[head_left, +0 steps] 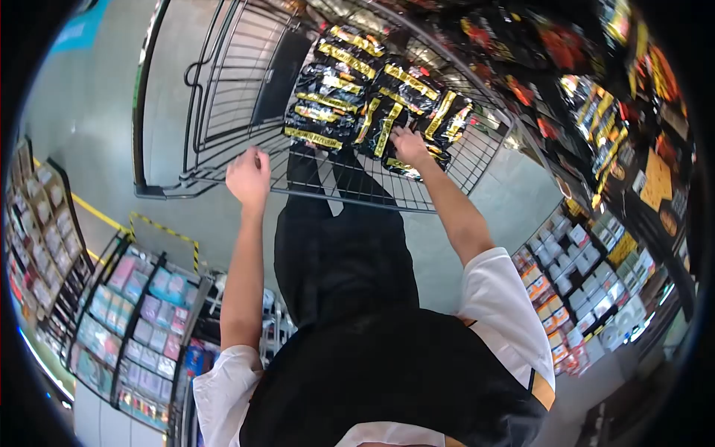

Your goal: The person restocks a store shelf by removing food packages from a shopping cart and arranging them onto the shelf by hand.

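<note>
A black wire shopping cart [357, 203] stands before me, with several shiny black packets [328, 100] with yellow bands laid in rows inside it. My right hand [411, 147] reaches over the near rim, its fingers closed on a black-and-yellow packet [402, 165] near the right of the pile; the fingertips are partly hidden against it. My left hand [249, 177] is at the near left rim of the cart, fingers curled in, with nothing visible in them. The packets' contents cannot be made out.
A black panel [281, 78] sits inside the cart, left of the packets. Shelves with similar dark packets [596, 134] rise close on the right. Racks of pastel packages [145, 320] stand at lower left, boxed goods [581, 268] at lower right. Yellow-black tape [165, 223] marks the floor.
</note>
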A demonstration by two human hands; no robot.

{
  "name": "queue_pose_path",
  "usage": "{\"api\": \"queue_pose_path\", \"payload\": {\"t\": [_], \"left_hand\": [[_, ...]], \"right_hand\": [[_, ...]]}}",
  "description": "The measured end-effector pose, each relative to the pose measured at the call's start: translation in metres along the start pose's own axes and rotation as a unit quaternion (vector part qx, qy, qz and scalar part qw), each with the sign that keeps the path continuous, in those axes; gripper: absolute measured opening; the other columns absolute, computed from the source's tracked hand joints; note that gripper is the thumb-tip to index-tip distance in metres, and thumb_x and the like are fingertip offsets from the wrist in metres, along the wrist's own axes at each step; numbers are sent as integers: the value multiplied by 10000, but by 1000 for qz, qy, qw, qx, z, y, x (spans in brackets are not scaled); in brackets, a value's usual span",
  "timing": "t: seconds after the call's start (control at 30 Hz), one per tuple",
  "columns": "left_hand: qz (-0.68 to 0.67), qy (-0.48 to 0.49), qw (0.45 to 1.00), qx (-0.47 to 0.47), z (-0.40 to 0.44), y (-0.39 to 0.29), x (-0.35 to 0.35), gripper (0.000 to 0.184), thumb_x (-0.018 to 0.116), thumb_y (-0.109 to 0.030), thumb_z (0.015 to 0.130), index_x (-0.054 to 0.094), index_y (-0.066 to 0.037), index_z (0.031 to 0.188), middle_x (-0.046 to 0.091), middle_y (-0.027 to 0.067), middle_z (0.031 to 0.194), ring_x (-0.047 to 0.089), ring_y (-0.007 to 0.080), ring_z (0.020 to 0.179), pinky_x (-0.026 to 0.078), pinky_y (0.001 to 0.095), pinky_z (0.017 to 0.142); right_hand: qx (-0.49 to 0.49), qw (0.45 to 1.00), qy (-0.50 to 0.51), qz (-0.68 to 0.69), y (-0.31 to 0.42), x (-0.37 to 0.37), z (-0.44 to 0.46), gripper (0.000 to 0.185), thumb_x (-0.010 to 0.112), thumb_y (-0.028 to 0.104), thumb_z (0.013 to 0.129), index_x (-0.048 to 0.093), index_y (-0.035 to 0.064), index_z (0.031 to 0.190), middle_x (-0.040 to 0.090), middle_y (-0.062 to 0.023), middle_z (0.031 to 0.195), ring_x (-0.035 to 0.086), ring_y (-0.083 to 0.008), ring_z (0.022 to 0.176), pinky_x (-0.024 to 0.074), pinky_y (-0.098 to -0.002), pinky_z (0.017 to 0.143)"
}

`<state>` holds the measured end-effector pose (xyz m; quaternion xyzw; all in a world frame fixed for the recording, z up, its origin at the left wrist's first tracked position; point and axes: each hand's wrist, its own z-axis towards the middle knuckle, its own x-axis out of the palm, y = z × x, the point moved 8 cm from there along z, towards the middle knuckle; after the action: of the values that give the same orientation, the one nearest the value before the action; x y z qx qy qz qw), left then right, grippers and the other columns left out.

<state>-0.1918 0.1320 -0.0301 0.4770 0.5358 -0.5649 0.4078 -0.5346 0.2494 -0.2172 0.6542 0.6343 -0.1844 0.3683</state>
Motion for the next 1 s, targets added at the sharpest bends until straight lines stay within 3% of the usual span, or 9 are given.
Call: {"api": "queue_pose_path", "payload": {"t": [0.1,0.2,0.37,0.43,0.6,0.73,0.77,0.83,1.0], "left_hand": [[15,4,1000,7,0,1,2,115,593,-185,822,588,-127,723,569,15,579,588,229,606,429,381,589],[6,6,1000,-7,-1,4,4,120,597,-181,816,587,-131,708,558,6,573,579,222,595,419,375,579],[-6,-4,1000,-13,-1,5,3,135,602,-192,814,585,-134,693,556,-2,566,577,213,587,409,371,569],[-4,0,1000,-14,-1,6,3,134,602,-193,814,586,-136,695,562,-4,566,579,214,586,414,371,573],[16,4,1000,-21,0,5,4,123,595,-197,822,603,-142,712,582,-3,577,592,216,592,418,372,579],[1,4,1000,-19,-1,4,4,105,601,-215,828,622,-150,748,581,-1,578,592,213,589,420,370,590],[0,4,1000,-15,-1,4,4,105,601,-215,828,622,-150,748,581,-1,578,592,213,589,420,370,590],[13,15,1000,-22,-2,6,7,108,600,-219,830,624,-149,752,582,1,580,590,210,589,421,370,593],[32,23,999,-27,-1,5,8,124,596,-227,833,627,-146,745,585,5,582,588,217,581,427,372,599]], "right_hand": [[-37,994,82,-62,1,15,15,433,691,132,697,619,112,1123,539,-73,1171,477,-269,1163,427,-441,924],[-32,998,49,-22,-4,8,19,403,613,77,745,597,118,1146,550,-91,1179,498,-285,1141,438,-439,907],[-29,998,-12,-46,-3,3,10,413,604,79,756,597,127,1167,549,-74,1190,487,-275,1143,425,-433,930],[-48,991,61,-113,1,15,13,371,607,95,765,625,136,1133,545,-63,1203,482,-260,1146,413,-449,940],[-78,984,133,-90,-2,27,30,228,643,111,742,694,141,962,604,-43,1122,534,-252,1093,415,-446,946],[-40,999,1,-12,-6,17,13,161,613,60,718,684,137,840,625,-65,1057,542,-265,1081,428,-431,927],[-77,997,-4,15,-2,15,9,163,598,43,712,684,125,824,620,-81,1053,544,-278,1073,432,-429,931],[-95,994,44,33,0,22,4,216,564,17,716,680,89,883,596,-108,1194,543,-322,1091,446,-441,914],[-51,998,10,40,-8,14,4,159,609,63,726,675,75,870,610,-110,1141,571,-315,1036,480,-415,857]]}}
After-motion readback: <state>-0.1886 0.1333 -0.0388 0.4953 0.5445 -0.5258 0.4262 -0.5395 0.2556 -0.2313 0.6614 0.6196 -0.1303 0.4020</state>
